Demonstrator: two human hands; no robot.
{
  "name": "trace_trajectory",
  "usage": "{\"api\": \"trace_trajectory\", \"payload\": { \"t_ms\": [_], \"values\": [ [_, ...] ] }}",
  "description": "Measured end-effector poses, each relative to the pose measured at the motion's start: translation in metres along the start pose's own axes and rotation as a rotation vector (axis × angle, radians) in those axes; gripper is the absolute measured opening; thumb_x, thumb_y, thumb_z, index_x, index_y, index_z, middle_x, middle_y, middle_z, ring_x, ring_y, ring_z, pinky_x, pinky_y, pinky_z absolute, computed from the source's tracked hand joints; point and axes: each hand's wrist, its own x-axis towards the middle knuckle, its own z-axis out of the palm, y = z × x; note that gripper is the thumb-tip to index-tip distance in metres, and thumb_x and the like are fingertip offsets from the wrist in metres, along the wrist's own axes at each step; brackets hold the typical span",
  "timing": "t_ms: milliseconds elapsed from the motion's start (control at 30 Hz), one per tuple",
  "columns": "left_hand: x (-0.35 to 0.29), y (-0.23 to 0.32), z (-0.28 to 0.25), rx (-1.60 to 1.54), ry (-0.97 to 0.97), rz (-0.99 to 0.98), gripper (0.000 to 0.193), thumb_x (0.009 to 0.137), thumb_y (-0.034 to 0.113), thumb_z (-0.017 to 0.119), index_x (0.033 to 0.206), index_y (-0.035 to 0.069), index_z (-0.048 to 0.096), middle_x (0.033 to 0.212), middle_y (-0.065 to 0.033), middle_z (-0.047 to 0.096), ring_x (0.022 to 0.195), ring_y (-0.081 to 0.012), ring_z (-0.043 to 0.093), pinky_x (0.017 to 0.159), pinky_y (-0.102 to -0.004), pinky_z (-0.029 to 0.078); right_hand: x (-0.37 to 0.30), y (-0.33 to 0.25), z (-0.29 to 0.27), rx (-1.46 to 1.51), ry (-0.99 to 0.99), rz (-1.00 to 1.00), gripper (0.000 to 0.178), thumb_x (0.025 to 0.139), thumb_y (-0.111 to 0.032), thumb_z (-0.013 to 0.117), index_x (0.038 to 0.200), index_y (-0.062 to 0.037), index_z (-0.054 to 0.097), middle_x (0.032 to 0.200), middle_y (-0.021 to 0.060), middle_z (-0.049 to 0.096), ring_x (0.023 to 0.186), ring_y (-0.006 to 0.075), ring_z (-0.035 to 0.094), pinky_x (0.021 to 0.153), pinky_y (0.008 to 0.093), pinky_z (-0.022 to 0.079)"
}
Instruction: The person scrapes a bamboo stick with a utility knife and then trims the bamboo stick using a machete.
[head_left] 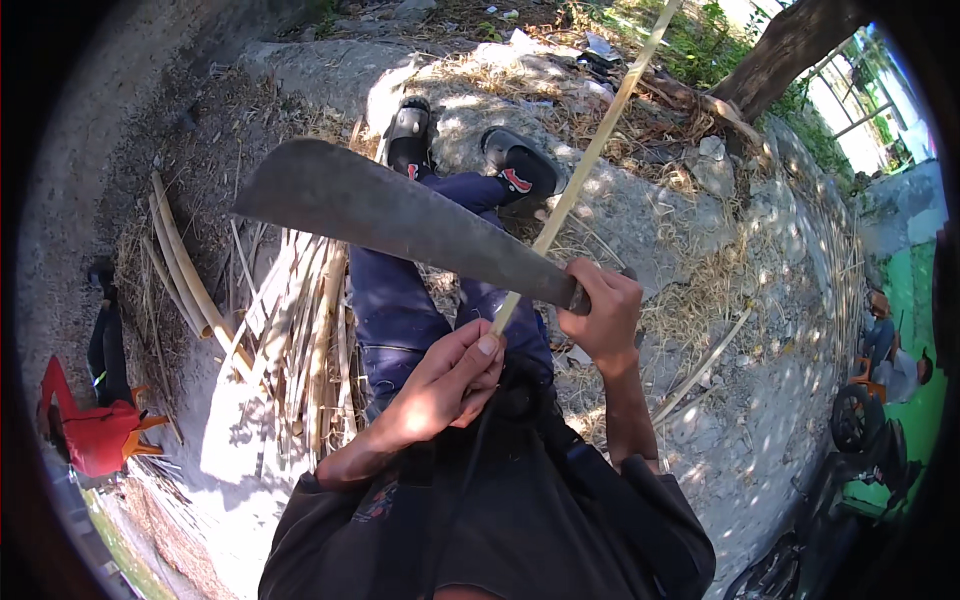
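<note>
A broad, dark-bladed machete [390,215] lies across the view above my legs, its wide tip toward the upper left. My right hand [603,310] is closed around its handle, most of which the fingers hide. In my left hand [455,378] the near end of a long, pale bamboo strip [590,160] is pinched between thumb and fingers. From there the strip slants away to the upper right. The blade crosses over the strip close to my right hand; whether its edge touches the strip I cannot tell.
A pile of split bamboo strips [305,340] lies left of my legs, beside curved bamboo pieces [185,265]. Shavings [690,290] litter the ground at right. A tree trunk [785,60] rises at far right. A person in red [95,435] sits at left; a motorcycle [865,465] stands at right.
</note>
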Motion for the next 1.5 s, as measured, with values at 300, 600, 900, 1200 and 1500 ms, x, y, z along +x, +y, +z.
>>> {"api": "trace_trajectory", "payload": {
  "t_ms": [300, 600, 900, 1200, 1500],
  "values": [
    [-0.001, -0.002, 0.0, 0.073, 0.037, 0.018, 0.026, 0.119, 0.03, 0.042, 0.106, 0.009, 0.049, 0.075, 0.0057, 0.04, 0.049, -0.0022, 0.033, 0.043, -0.0214, 0.029, -0.005, -0.002, -0.002, 0.043, -0.042, -0.018, 0.033, 0.065, -0.014, 0.078, 0.096, -0.0132, 0.069, 0.08, 0.0029, 0.071, 0.062, 0.0269, 0.067, 0.06, 0.0388, 0.048],
    [-0.003, 0.003, 0.005, 0.086, 0.069, 0.018, 0.024, 0.118, 0.03, 0.042, 0.11, 0.009, 0.049, 0.074, 0.006, 0.037, 0.049, -0.0022, 0.028, 0.042, -0.0219, 0.024, -0.006, -0.011, -0.002, 0.105, -0.072, -0.058, 0.033, 0.059, -0.009, 0.08, 0.091, -0.0091, 0.069, 0.077, 0.0073, 0.07, 0.063, 0.0301, 0.066, 0.059, 0.0397, 0.046],
    [-0.004, 0.0, 0.004, 0.079, 0.103, 0.01, 0.023, 0.118, 0.03, 0.043, 0.111, 0.008, 0.049, 0.074, 0.0062, 0.038, 0.048, -0.0025, 0.029, 0.042, -0.0217, 0.024, -0.007, -0.011, 0.004, 0.063, -0.033, -0.087, 0.033, 0.06, -0.008, 0.082, 0.089, -0.0093, 0.067, 0.078, 0.0064, 0.071, 0.064, 0.0302, 0.065, 0.06, 0.0401, 0.046],
    [0.01, -0.006, 0.002, 0.307, 0.159, 0.199, 0.021, 0.117, 0.026, 0.048, 0.108, 0.007, 0.051, 0.072, 0.0068, 0.041, 0.049, -0.0016, 0.033, 0.043, -0.0212, 0.027, -0.004, -0.014, 0.011, 0.075, 0.096, 0.015, 0.028, 0.067, -0.006, 0.082, 0.089, -0.0077, 0.064, 0.069, 0.0113, 0.063, 0.058, 0.033, 0.062, 0.056, 0.0397, 0.044],
    [0.016, -0.024, -0.023, 0.718, 0.396, 0.373, 0.017, 0.111, 0.016, 0.058, 0.11, -0.001, 0.059, 0.065, -0.0046, 0.049, 0.058, -0.0103, 0.043, 0.056, -0.0324, 0.035, -0.003, 0.003, -0.01, 0.85, 0.188, 0.616, 0.018, 0.099, -0.015, 0.078, 0.108, -0.0027, 0.07, 0.064, -0.0093, 0.055, 0.054, -0.0012, 0.045, 0.049, 0.023, 0.029]
  ]
}}
